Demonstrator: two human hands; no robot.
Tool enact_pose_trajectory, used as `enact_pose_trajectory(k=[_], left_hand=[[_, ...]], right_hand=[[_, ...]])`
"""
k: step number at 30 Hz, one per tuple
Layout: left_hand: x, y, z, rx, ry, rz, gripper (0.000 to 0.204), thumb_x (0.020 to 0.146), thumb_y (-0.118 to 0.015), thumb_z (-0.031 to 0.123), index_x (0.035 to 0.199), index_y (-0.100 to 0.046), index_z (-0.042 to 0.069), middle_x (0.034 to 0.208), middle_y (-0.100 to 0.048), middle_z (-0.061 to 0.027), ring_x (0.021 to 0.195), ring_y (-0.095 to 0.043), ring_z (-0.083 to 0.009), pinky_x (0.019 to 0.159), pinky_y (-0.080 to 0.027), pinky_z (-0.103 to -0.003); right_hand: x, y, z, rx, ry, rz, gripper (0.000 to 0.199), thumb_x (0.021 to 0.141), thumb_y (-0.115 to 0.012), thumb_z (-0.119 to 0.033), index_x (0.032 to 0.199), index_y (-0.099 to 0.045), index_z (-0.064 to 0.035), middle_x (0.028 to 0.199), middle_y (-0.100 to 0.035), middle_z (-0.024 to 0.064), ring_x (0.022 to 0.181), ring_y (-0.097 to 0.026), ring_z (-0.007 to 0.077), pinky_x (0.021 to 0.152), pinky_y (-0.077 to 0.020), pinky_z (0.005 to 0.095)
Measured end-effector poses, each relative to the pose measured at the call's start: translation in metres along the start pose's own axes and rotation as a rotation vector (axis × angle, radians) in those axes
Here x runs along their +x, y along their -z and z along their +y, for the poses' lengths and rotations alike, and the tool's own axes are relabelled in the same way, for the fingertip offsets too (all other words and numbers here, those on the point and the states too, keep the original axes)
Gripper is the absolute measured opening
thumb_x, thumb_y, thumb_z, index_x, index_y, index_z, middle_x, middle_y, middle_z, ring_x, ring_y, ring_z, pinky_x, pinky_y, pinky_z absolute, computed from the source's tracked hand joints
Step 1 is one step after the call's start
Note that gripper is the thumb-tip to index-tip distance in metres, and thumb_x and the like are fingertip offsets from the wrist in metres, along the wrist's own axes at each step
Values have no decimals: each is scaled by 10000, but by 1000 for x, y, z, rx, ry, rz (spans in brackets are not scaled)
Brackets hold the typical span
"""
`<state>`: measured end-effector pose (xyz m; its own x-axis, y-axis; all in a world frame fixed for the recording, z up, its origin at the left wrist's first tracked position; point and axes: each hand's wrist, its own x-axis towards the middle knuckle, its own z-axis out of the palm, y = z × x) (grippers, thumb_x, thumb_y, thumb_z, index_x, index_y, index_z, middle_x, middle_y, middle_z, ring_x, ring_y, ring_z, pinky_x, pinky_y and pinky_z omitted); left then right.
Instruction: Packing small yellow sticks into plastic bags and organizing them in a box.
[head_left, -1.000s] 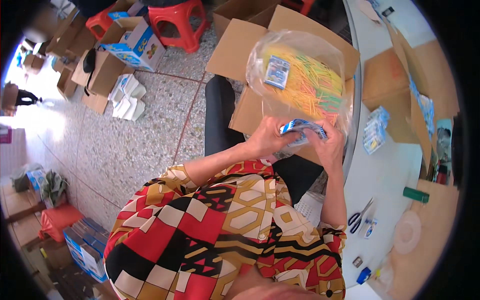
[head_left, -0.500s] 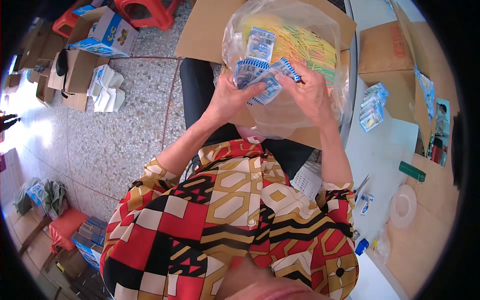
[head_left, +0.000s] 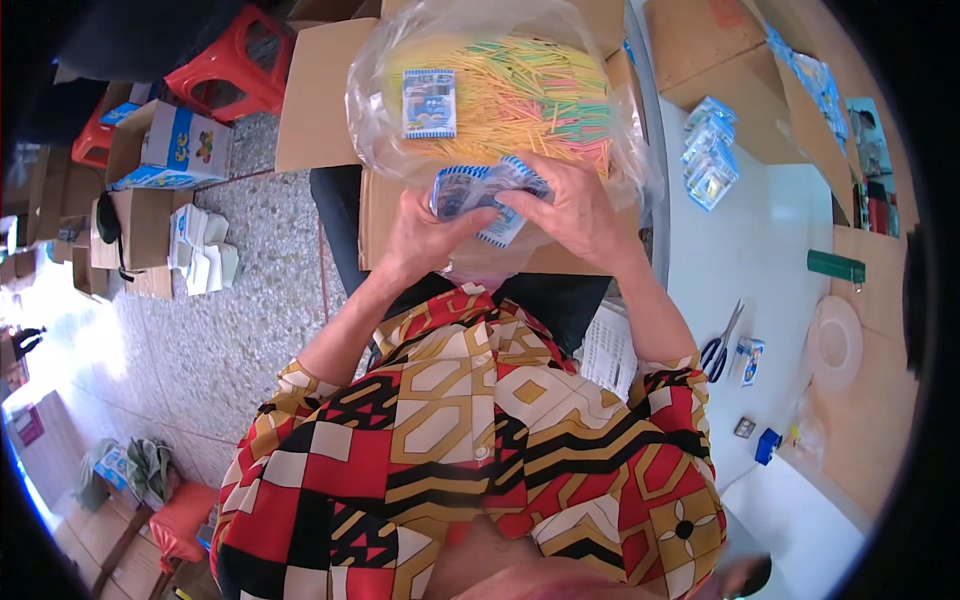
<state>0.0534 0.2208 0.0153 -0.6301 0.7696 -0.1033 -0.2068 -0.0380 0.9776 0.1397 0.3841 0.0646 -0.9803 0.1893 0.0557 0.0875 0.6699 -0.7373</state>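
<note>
Several small blue-and-white plastic packets (head_left: 462, 192) are fanned out between my two hands. My left hand (head_left: 425, 232) pinches them from the left, thumb across the front. On the other side my right hand (head_left: 585, 210) grips the packets at their right edge, its thumb resting on top. Just beyond lies a clear plastic bag (head_left: 372, 75) full of thin yellow, green and pink sticks (head_left: 510, 95), set in an open cardboard box (head_left: 325, 95). One loose packet (head_left: 429, 103) rests flat on the sticks at the left.
On the table to my right are a row of packets (head_left: 711, 155), scissors (head_left: 722, 345), a green stapler-like object (head_left: 836, 266), a white ring (head_left: 835, 343) and a blue item (head_left: 767, 446). A large carton (head_left: 705, 60) stands behind them. Leftward are red stools (head_left: 225, 75) and printed boxes (head_left: 175, 145).
My view has shifted, bringing the scissors fully into sight. My hands have drawn closer together around the packets, which they still hold. The loose packet stays on the sticks.
</note>
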Motion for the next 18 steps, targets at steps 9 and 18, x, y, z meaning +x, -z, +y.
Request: enact_pose_trajectory(k=[9, 18], left_hand=[[9, -8, 7, 217, -51, -14, 159, 766, -667, 61, 910, -654, -6, 771, -645, -4, 685, -540, -44, 613, -461, -220], [11, -20, 11, -51, -14, 24, 228, 761, -677, 29, 985, -637, 3, 882, -653, -26, 766, -589, -75, 705, -487, -234]], right_hand=[[-8, 18, 1, 1, 112, 70, 204, 758, -673, -162, 866, -570, -23, 724, -560, 143, 639, -555, 260, 582, -431, 339], [-5, 26, -1, -43, 119, 170, 186, 774, -662, -156, 788, -562, 0, 659, -543, 129, 577, -527, 224, 525, -399, 328]])
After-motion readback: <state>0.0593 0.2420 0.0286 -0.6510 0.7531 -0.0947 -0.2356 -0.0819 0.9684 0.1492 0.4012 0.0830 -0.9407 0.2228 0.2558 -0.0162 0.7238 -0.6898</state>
